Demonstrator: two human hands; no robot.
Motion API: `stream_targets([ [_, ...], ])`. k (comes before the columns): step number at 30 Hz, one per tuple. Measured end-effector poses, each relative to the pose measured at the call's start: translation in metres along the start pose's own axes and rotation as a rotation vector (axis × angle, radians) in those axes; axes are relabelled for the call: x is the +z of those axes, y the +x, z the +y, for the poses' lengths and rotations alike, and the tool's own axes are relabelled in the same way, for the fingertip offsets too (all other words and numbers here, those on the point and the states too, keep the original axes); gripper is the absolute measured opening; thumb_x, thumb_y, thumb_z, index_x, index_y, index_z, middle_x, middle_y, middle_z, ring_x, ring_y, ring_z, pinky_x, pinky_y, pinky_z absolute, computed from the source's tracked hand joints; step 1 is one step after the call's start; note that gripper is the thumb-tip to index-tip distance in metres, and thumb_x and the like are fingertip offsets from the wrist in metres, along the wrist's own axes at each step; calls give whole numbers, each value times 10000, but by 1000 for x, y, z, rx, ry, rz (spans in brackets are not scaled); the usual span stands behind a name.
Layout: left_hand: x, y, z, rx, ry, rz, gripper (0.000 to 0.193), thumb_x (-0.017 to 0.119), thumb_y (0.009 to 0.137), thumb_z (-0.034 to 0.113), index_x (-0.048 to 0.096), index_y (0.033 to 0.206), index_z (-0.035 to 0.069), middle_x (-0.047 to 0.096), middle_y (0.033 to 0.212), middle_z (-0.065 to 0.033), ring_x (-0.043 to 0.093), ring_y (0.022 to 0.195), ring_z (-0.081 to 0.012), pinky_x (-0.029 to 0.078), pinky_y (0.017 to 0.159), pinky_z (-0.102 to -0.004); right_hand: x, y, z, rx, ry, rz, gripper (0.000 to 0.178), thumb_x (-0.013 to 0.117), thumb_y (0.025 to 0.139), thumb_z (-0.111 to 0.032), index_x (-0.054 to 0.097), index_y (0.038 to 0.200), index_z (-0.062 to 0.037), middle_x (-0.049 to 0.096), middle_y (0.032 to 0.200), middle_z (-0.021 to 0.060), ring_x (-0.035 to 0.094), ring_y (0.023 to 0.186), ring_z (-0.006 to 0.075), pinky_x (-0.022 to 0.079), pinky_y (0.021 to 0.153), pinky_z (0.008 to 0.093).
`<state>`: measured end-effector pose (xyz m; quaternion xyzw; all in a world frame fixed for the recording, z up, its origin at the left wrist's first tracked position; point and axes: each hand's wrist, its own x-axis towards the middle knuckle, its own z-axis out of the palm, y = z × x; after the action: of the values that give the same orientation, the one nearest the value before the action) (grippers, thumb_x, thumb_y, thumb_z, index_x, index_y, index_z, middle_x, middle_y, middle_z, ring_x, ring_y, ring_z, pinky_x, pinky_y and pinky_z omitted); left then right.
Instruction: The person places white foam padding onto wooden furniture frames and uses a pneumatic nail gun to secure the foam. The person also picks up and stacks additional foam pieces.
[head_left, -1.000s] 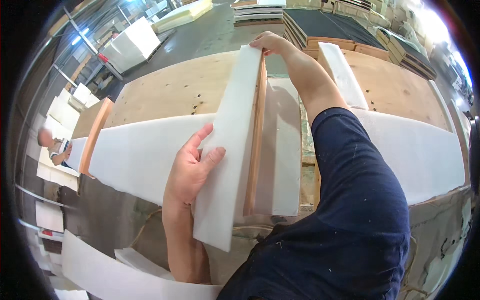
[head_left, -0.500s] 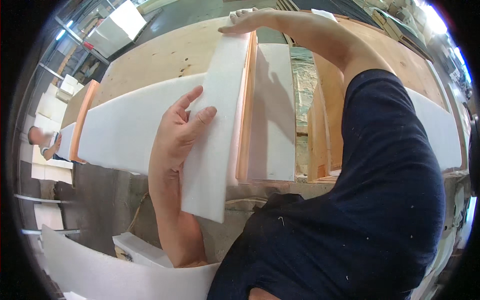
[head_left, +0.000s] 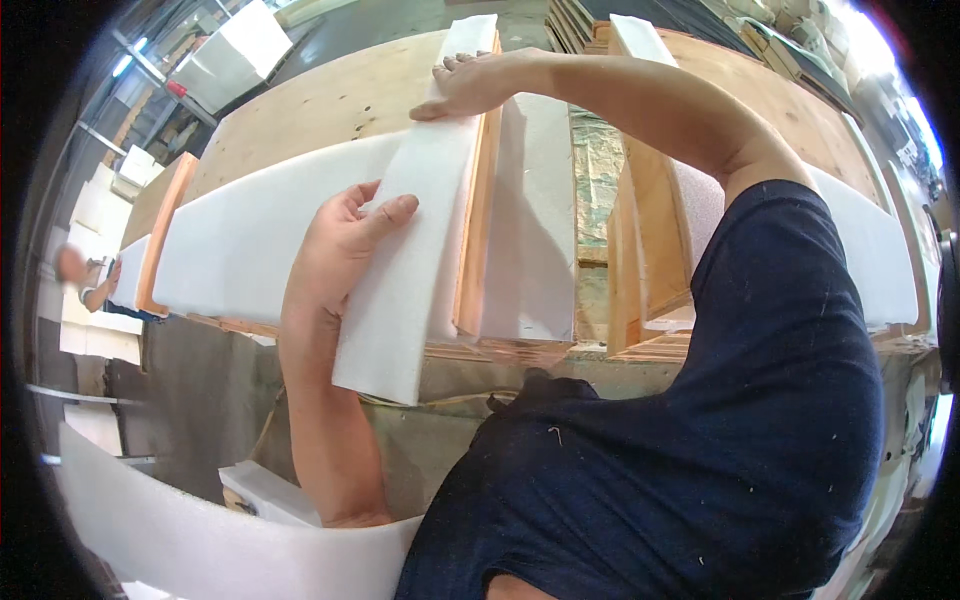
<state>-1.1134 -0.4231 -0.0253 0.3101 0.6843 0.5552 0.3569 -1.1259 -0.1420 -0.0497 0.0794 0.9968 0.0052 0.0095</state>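
A long white foam strip [head_left: 420, 200] lies along the edge of an upright wooden panel [head_left: 478, 240], its near end overhanging toward me. My right hand [head_left: 465, 85] presses flat on the strip near its far end, fingers stretched out. At the strip's left edge is my left hand [head_left: 335, 240], its thumb on top and its fingers curled at the side, partly hidden. Left of the strip, white foam sheet [head_left: 250, 230] covers the lower part of a large wooden board [head_left: 300, 125]. Another white-faced panel [head_left: 530, 230] stands to the right.
More wooden frame parts [head_left: 655, 230] with white foam stand at the right. A curved white foam sheet [head_left: 230, 550] reaches across the lower left, beside a white block [head_left: 265, 490]. At the far left another person [head_left: 98, 290] stands by an orange-edged wooden piece [head_left: 168, 235].
My right hand has slid nearer along the strip, baring its far end. My left thumb and fingers have drawn closer together at the strip's edge. The view has shifted slightly.
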Motion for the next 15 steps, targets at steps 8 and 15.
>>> stream_targets([
  [8,65,-9,8,123,350,-135,323,647,836,261,645,939,-46,656,722,-118,624,618,-136,511,606,-269,2,-8,-3,2,-31,-1,1012,295,826,-773,402,1321,104,404,1377,269,367,1307,393,272,1090,462],
  [15,65,-77,28,250,89,-258,256,646,866,216,635,1008,3,671,790,-74,612,653,-104,501,614,-256,-11,-2,-28,98,24,-85,921,316,821,-773,486,1309,-11,462,1330,252,445,1252,363,322,1063,471],
])
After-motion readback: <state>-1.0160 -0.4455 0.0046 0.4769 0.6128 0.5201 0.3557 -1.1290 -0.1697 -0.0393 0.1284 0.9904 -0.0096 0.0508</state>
